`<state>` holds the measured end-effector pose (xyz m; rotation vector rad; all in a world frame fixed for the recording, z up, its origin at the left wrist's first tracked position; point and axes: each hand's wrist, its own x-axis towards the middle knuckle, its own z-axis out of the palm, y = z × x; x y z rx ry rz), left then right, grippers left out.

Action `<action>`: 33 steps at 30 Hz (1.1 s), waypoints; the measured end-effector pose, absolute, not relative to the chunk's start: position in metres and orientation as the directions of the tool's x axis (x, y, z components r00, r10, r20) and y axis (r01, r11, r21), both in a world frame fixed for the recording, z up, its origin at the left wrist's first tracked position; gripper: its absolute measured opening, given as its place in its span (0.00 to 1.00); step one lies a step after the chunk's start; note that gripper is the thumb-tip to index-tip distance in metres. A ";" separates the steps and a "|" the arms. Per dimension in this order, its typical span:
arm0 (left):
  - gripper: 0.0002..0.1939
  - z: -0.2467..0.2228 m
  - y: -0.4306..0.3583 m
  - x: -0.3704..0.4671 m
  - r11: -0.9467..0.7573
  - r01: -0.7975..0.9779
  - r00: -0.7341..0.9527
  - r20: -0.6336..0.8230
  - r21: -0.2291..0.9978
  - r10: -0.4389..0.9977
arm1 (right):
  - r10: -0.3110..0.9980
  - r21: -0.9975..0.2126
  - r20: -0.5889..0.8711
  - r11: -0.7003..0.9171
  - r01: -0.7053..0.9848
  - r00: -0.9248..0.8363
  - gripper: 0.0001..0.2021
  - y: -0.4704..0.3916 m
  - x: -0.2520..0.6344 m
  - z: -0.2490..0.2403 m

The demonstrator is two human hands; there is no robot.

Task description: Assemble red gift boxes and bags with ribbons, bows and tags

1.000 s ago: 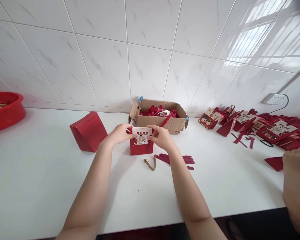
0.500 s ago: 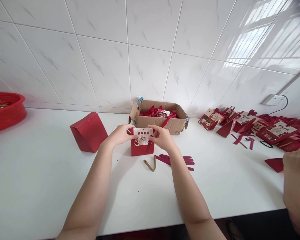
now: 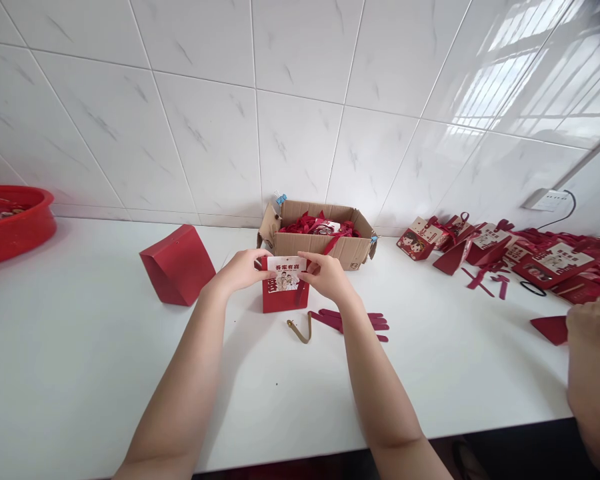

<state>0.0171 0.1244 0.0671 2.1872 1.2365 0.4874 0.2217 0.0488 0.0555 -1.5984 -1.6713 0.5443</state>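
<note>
A small red box (image 3: 285,303) with a white printed card (image 3: 286,275) on its front stands on the white table in the middle. My left hand (image 3: 245,270) pinches its top left corner, thumb on the front. At the top right corner, my right hand (image 3: 325,272) grips it between thumb and fingers. Just below the box lies a bent gold-brown strip (image 3: 301,333). Several dark red ribbon strips (image 3: 377,321) are spread to its right, partly hidden by my right forearm.
Behind the box is a cardboard box (image 3: 353,253) of red ribbons. A plain red box (image 3: 180,267) stands left of my hands, a red basin (image 3: 17,233) at the far left. Finished-looking red boxes (image 3: 485,243) are piled at right, near another person's hand (image 3: 593,320).
The contents of the red basin look different and it sits slightly further right. My hands hold the same place on the box, with the right fingers shifted very slightly.
</note>
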 end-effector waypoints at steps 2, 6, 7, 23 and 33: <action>0.18 0.066 0.125 0.017 -0.401 0.660 0.496 0.032 0.635 0.868 | 0.973 -0.747 0.220 0.127 0.653 0.063 0.24 0.049 0.222 0.055; 0.17 0.064 0.127 0.017 -0.387 0.665 0.489 0.019 0.638 0.872 | 0.975 -0.745 0.213 0.117 0.657 0.067 0.25 0.049 0.222 0.056; 0.17 0.064 0.127 0.017 -0.384 0.665 0.489 0.014 0.641 0.872 | 0.976 -0.743 0.207 0.113 0.660 0.066 0.25 0.049 0.222 0.057; 0.17 0.063 0.129 0.018 -0.378 0.696 0.482 -0.006 0.611 0.876 | 0.984 -0.721 0.175 0.110 0.684 0.027 0.29 0.048 0.225 0.055; 0.23 0.059 0.127 0.022 -0.496 0.526 0.585 0.130 0.691 0.801 | 0.985 -0.719 0.170 0.104 0.687 0.029 0.29 0.048 0.226 0.055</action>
